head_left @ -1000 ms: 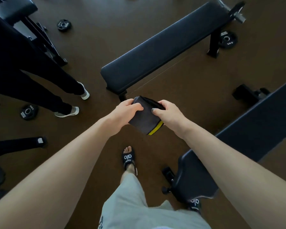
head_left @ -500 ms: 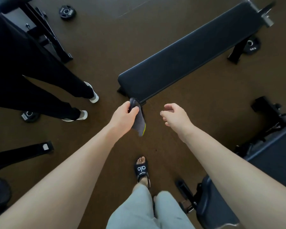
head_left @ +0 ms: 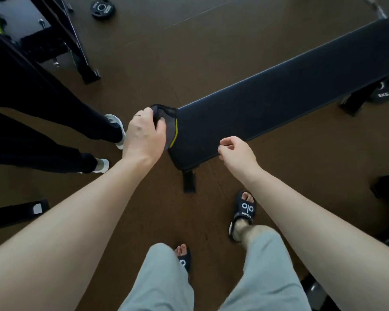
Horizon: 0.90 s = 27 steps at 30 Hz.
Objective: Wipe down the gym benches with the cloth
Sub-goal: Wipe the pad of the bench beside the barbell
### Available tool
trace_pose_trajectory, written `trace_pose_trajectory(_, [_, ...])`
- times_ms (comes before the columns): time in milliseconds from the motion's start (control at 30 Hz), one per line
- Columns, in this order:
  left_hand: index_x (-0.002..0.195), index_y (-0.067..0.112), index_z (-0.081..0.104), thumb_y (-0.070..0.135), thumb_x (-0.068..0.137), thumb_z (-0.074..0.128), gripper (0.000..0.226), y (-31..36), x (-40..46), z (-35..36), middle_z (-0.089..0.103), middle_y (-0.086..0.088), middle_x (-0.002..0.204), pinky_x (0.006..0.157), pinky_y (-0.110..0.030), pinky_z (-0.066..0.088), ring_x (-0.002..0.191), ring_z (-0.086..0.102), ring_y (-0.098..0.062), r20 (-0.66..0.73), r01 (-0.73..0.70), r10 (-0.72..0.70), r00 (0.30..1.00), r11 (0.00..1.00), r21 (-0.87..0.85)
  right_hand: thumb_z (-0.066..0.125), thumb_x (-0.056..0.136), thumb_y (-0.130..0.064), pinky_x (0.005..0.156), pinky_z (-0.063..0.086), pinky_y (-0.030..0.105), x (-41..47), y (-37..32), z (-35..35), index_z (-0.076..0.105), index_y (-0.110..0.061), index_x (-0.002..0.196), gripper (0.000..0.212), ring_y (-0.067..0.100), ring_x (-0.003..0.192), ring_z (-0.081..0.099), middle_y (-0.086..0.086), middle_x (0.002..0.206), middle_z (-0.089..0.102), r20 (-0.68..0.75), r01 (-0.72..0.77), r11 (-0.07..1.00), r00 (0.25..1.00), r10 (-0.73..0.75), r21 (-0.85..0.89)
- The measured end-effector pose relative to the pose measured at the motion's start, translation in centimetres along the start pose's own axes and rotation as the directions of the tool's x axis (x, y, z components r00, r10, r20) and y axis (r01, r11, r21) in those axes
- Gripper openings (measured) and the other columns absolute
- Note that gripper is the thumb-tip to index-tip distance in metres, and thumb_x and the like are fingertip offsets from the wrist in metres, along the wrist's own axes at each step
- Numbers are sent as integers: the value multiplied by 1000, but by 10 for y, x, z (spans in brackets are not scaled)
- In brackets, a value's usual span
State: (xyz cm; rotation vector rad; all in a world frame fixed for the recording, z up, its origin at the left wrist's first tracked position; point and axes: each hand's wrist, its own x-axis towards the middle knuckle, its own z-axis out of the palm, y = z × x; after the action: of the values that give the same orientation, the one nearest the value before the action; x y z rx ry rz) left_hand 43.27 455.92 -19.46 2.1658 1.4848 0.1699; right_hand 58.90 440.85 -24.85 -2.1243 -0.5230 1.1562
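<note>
A long black padded bench (head_left: 290, 95) runs from the centre up to the right edge. My left hand (head_left: 142, 136) grips a dark grey cloth (head_left: 167, 122) with a yellow edge, holding it at the near left corner of the bench pad. My right hand (head_left: 238, 153) hovers at the near edge of the bench, fingers loosely curled with nothing in them.
Another person's dark-trousered legs and white shoes (head_left: 115, 129) stand just left of my left hand. A black machine frame (head_left: 61, 39) fills the upper left. Weight plates lie on the brown floor, one (head_left: 103, 9) at the top, another (head_left: 383, 90) under the bench's far end. My sandalled feet (head_left: 244, 212) are below.
I have stepped closer to the bench. My left hand carried the cloth up to the bench's near corner. My right hand, which let go of the cloth earlier, now hovers by the bench edge.
</note>
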Motion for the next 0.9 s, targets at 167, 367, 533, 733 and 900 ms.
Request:
trace_pose_trajectory(167, [106, 9, 55, 28, 103, 55, 19, -19, 35, 100, 56, -8, 107, 68, -38, 48, 89, 60, -28, -68, -229, 246, 967, 954, 195, 50, 107, -25, 65, 38, 8, 102, 37, 9, 51, -22, 138, 31, 8, 99, 54, -6, 119, 55, -21, 110, 988, 993, -113, -107])
trace_pose_trajectory(367, [134, 17, 56, 52, 102, 49, 48, -52, 52, 253, 59, -2, 125, 89, -36, 56, 110, 59, -20, 147, -237, 204, 968, 936, 262, 48, 106, -24, 95, 46, 25, 209, 93, 43, 53, -15, 142, 37, 18, 122, 57, 4, 134, 61, -1, 365, 860, 920, -392, -357])
trace_pose_trajectory(533, [125, 17, 50, 40, 107, 40, 32, -66, 90, 329, 51, -7, 127, 92, -37, 48, 111, 52, -24, 43, -255, 262, 964, 871, 420, 47, 105, -27, 110, 45, 41, 284, 139, 73, 62, -9, 133, 37, 26, 124, 58, 8, 131, 64, -1, 578, 573, 704, -710, -581])
trace_pose_trajectory(733, [114, 15, 44, 43, 99, 34, 33, -79, 109, 366, 46, -11, 119, 86, -46, 40, 103, 44, -30, -178, -154, 257, 950, 880, 449, 43, 107, -29, 117, 35, 43, 308, 160, 78, 59, -15, 135, 35, 24, 132, 46, 4, 135, 54, -25, 626, 471, 585, -811, -622])
trace_pose_trajectory(900, [133, 17, 38, 43, 101, 32, 41, -68, 117, 359, 37, -8, 136, 107, -45, 28, 122, 34, -28, -153, -53, 125, 980, 912, 406, 42, 104, -31, 113, 33, 45, 311, 151, 75, 53, -16, 135, 36, 29, 130, 43, 6, 135, 49, 80, 603, 365, 584, -808, -709])
